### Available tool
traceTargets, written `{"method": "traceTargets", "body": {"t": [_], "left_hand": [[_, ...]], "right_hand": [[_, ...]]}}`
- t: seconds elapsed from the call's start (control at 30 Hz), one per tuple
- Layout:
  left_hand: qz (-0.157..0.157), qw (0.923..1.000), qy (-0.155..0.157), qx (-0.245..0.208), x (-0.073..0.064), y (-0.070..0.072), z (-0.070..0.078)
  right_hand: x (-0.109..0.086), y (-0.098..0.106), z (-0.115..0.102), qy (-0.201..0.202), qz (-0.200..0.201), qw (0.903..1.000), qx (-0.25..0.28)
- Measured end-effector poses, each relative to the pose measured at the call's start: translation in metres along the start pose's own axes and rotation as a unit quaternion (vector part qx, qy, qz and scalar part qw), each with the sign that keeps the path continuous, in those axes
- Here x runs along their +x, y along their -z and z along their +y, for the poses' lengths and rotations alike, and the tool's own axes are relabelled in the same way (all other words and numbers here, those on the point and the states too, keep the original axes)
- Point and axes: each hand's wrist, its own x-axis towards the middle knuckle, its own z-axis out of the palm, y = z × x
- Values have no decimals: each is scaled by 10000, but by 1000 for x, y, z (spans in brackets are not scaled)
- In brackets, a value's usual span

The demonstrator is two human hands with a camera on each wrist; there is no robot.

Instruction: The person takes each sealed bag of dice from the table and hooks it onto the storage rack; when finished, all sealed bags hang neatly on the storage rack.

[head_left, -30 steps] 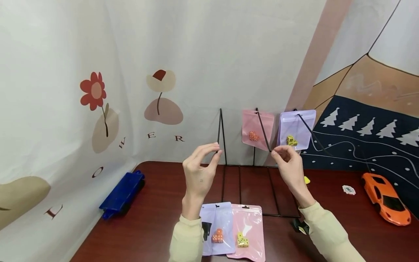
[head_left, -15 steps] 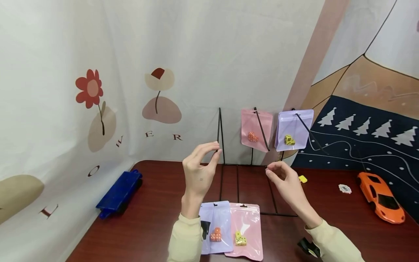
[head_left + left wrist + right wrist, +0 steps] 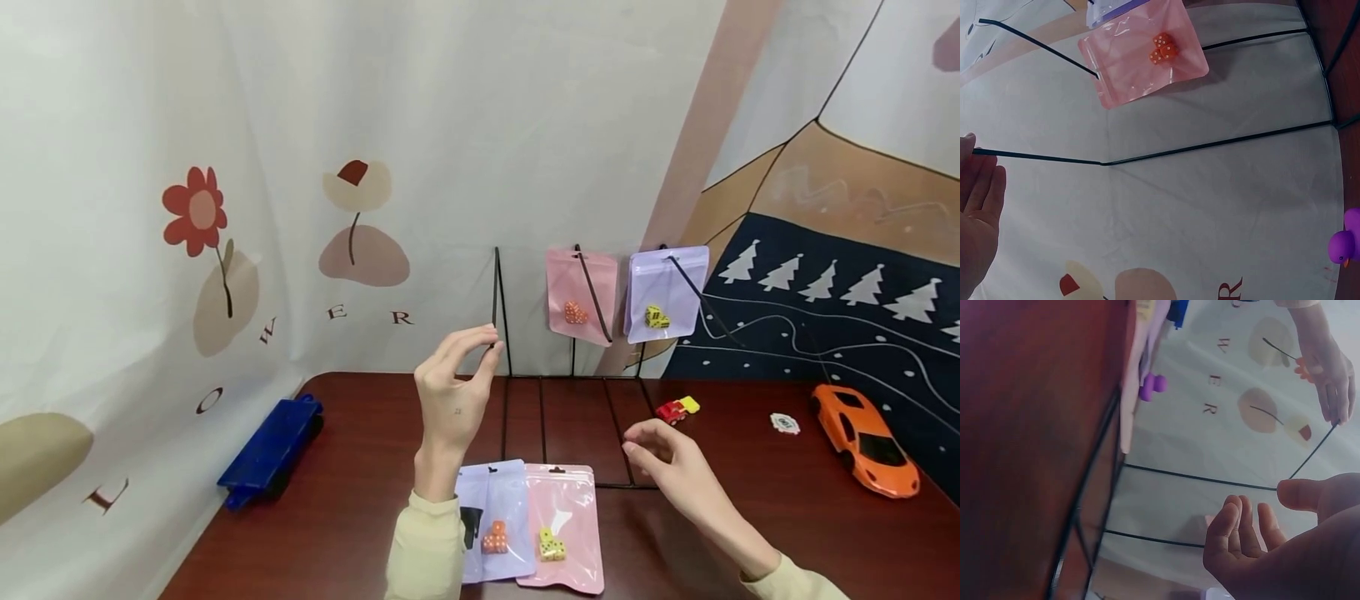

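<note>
My left hand (image 3: 453,404) pinches the free tip of the leftmost prong of a black wire display rack (image 3: 506,325). In the left wrist view that prong (image 3: 1041,156) is bare and ends at the fingertips. A pink zip pouch (image 3: 561,287) with orange dice hangs on the middle prong, and a lilac pouch (image 3: 686,287) with yellow dice on the right one. My right hand (image 3: 682,475) hovers low in front of the rack's right side, its fingers loosely bent and holding nothing. A lilac pouch (image 3: 510,492) with orange dice and a pink pouch (image 3: 581,496) with yellow dice lie on the table.
A blue toy trailer (image 3: 273,446) stands at the left. Toward the right are a red and yellow toy car (image 3: 675,410), a white chip (image 3: 785,423) and an orange toy car (image 3: 866,442). A purple duck (image 3: 1342,244) shows in the left wrist view.
My right hand has left the middle prong's tip and dropped down and right, uncovering the red and yellow toy car. The left hand keeps its pinch on the leftmost prong.
</note>
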Motion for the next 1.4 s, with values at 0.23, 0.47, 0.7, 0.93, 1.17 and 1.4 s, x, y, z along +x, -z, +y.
{"method": "traceTargets", "body": {"t": [0.23, 0.47, 0.7, 0.93, 1.17, 1.4], "left_hand": [[-8, 10000, -28, -26, 1, 0, 1], [20, 10000, -9, -2, 0, 0, 0], [6, 10000, -4, -13, 1, 1, 0], [-19, 10000, 29, -31, 2, 2, 2], [-43, 9999, 65, -98, 2, 2, 3], [-35, 9999, 70, -118, 2, 2, 3]], "right_hand": [[-9, -1, 8, -114, -116, 9999, -46], [-18, -11, 12, -117, -542, 9983, -180], [-25, -14, 18, -240, -1206, 9924, -62], [-32, -18, 24, -55, -1919, 9812, 213], [-35, -22, 28, -317, -2530, 9660, 420], [-35, -23, 31, -495, -2774, 9582, 490]]}}
